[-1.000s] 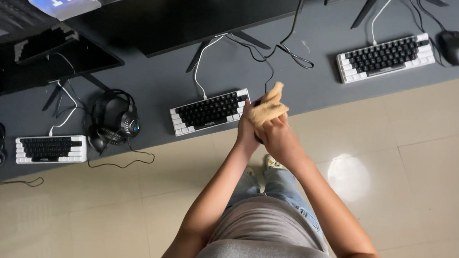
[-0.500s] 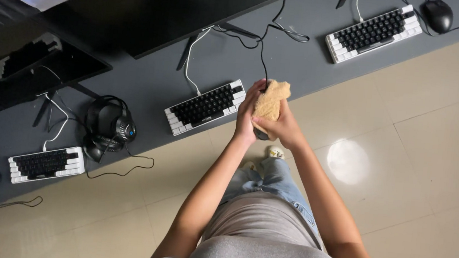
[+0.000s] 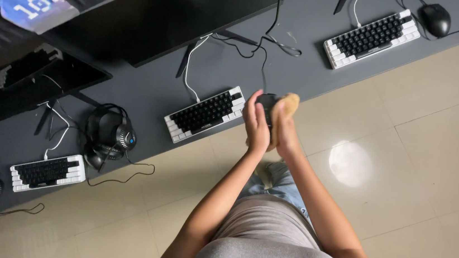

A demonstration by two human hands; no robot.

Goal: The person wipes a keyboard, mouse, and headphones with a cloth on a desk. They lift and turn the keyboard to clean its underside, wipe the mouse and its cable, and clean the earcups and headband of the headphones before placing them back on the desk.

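Our left hand (image 3: 256, 127) gripping a black mouse (image 3: 266, 101), our right hand (image 3: 284, 130) pressing a tan cloth (image 3: 288, 105) on it, both just right of the middle keyboard (image 3: 204, 113), above the grey bench (image 3: 149, 90) edge

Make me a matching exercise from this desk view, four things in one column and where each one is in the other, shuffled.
Things:
1. tan cloth
2. black headset
3. black mouse
4. middle keyboard

Places:
A. far right of the desk, beside a keyboard
B. in the right hand
C. just left of the left hand
D. between the two left keyboards

Pairs: 1-B, 2-D, 3-A, 4-C
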